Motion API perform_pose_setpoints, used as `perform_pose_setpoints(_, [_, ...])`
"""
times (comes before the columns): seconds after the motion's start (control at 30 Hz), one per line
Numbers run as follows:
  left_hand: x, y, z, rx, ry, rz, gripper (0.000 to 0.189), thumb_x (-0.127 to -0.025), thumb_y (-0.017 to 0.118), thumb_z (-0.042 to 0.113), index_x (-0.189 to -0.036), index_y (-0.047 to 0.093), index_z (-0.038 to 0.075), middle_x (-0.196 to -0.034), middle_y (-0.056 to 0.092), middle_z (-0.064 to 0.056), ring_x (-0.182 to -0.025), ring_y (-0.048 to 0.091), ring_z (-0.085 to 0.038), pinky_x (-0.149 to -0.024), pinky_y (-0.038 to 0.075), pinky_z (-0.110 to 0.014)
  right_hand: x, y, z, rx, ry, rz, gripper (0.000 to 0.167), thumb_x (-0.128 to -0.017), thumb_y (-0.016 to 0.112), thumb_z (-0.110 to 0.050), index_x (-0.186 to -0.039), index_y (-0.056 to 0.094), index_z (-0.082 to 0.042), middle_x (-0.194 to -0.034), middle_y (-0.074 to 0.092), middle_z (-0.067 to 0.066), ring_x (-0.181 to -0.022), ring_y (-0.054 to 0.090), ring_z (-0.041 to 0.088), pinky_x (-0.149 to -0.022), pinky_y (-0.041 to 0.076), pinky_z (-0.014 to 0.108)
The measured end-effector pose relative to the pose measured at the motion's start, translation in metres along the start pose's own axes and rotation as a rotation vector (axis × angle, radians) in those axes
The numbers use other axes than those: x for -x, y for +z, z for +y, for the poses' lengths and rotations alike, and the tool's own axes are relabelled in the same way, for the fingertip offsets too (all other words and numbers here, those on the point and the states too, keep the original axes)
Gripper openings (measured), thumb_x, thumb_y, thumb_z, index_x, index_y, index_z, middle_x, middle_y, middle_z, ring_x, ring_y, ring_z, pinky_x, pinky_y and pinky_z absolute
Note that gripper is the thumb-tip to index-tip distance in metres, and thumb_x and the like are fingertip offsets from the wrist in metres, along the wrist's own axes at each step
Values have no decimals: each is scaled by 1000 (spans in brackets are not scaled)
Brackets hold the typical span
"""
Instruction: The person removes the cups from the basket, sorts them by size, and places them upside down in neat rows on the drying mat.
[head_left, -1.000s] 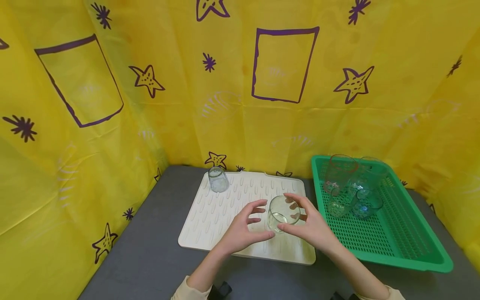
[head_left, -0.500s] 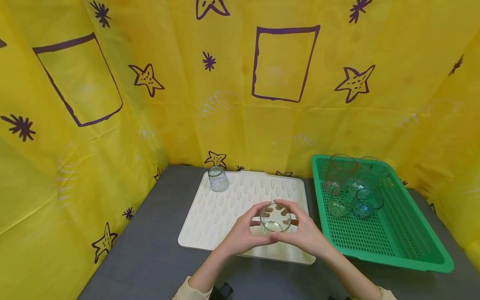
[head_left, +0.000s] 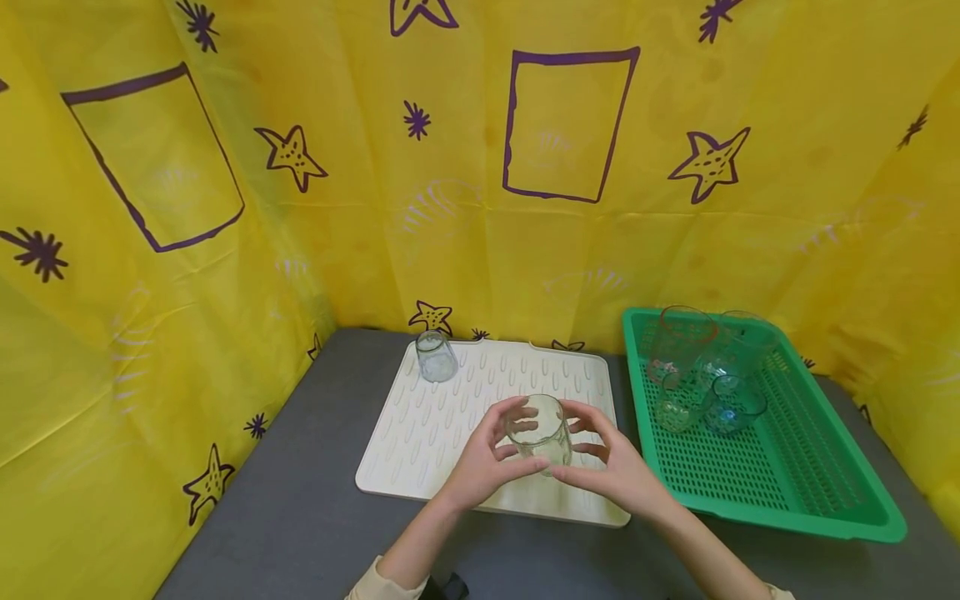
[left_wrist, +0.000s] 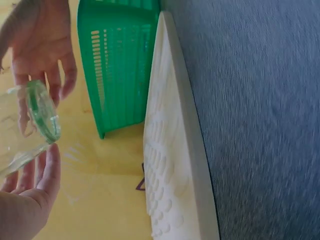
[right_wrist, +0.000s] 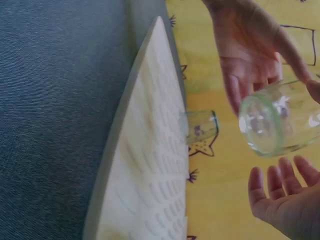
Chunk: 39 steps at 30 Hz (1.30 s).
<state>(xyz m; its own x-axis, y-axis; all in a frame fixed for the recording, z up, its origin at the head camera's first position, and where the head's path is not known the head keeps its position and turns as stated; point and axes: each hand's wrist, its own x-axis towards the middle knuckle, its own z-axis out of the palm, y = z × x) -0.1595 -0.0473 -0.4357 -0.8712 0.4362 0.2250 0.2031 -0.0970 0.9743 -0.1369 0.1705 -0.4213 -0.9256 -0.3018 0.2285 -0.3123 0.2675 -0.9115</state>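
Head view: a clear glass (head_left: 550,442) is held in the left grip (head_left: 477,469), with a white mat (head_left: 408,433) below. The right grip (head_left: 624,477) is spread loosely beside the glass, left of a green basket (head_left: 783,523).

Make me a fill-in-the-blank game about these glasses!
1. The basket is coloured ____.
2. There are ____ (number) glasses in it.
3. The clear glass has the left hand on one side, the ____ hand on the other.
4. The mat has another glass near its far ____ corner.

Missing words: green; four; right; left.
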Motion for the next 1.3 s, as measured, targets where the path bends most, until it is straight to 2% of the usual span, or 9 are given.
perform_pose_setpoints(0.1, [0,3,0,141,11,-5,73,-84,75,5,-145,34,7,-141,47,-18,-130,46,-33,-99,46,-44,2,2,2,-13,21,-7,71,-81,81,-19,-141,44,-24,-130,51,2,-115,45,21,-94,48,35])
perform_pose_setpoints(0.23, [1,8,2,263,15,-10,75,-83,73,0,-145,30,3,-144,41,-24,-132,42,-37,-100,46,-43,3,6,1,-41,44,-4,73,-80,82,-17,-142,44,-21,-130,52,4,-119,46,29,-93,48,37])
perform_pose_setpoints(0.4, [3,10,3,313,16,-20,76,-84,72,0,-146,28,3,-145,39,-24,-132,42,-35,-100,46,-42,1,8,-4,-55,37,13,70,-79,82,-14,-140,47,-15,-129,55,8,-116,49,30,-90,50,40])
perform_pose_setpoints(0.5, [4,6,3,310,17,-43,79,-84,72,1,-147,25,3,-147,36,-25,-133,41,-35,-101,45,-43,1,7,-5,-16,31,12,69,-78,83,-16,-138,49,-16,-129,55,8,-115,50,27,-89,50,39])
perform_pose_setpoints(0.67, [8,-11,5,212,16,-91,79,-85,74,8,-149,27,8,-148,39,-19,-134,40,-35,-103,43,-40,2,2,-4,91,0,-17,68,-76,85,-22,-135,52,-21,-128,55,3,-111,53,25,-88,50,38])
perform_pose_setpoints(0.83, [11,-24,12,0,-14,-136,76,-82,79,18,-146,37,18,-143,44,-8,-131,44,-29,-103,43,-37,3,-3,-4,183,-34,-49,69,-74,87,-26,-134,53,-26,-126,55,-4,-106,55,16,-88,50,43])
perform_pose_setpoints(1.0, [12,-27,17,-162,-43,-144,74,-78,82,21,-141,44,24,-139,48,3,-124,50,-18,-98,47,-35,4,-3,-4,215,-40,-80,69,-73,87,-29,-133,53,-31,-123,54,-9,-106,55,14,-89,49,48])
perform_pose_setpoints(1.13, [13,-27,16,-211,-60,-145,71,-77,83,22,-139,48,24,-136,51,6,-121,53,-16,-95,49,-33,4,-2,-4,223,-33,-99,70,-73,87,-27,-133,53,-30,-124,53,-10,-107,53,13,-90,49,48])
perform_pose_setpoints(1.3, [14,-27,11,-201,-54,-126,69,-77,84,20,-137,50,23,-135,53,6,-119,54,-18,-93,50,-33,5,-1,-1,201,-25,-107,71,-74,86,-23,-136,51,-25,-126,52,-9,-109,53,14,-91,50,43])
